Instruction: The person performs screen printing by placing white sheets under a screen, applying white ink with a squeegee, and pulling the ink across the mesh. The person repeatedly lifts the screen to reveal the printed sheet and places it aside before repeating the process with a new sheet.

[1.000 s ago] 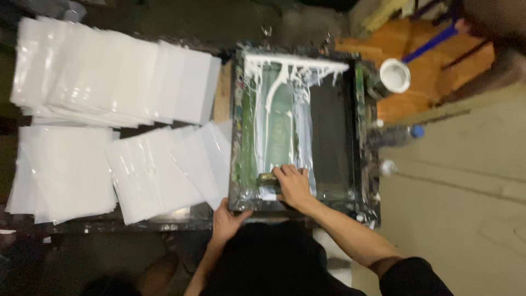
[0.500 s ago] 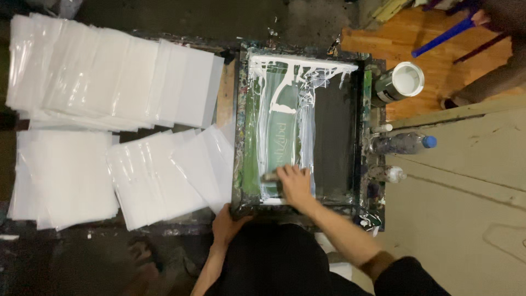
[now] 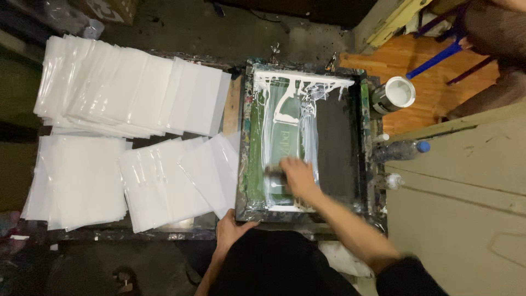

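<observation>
Right hand (image 3: 298, 178) is wrapped around the squeegee (image 3: 276, 176), low on the screen (image 3: 334, 137); thick white ink (image 3: 301, 79) waits beyond. Left hand (image 3: 230, 230) clamps the frame's near corner. Stroke looks partway done.

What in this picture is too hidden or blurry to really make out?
- Head view: the tool under the right hand is motion-blurred and mostly covered by it.
- The design on the printing screen is smeared over with white ink.
- The left hand at the frame's near corner has its palm hidden.
- The blue object is cut off by the top edge.
</observation>
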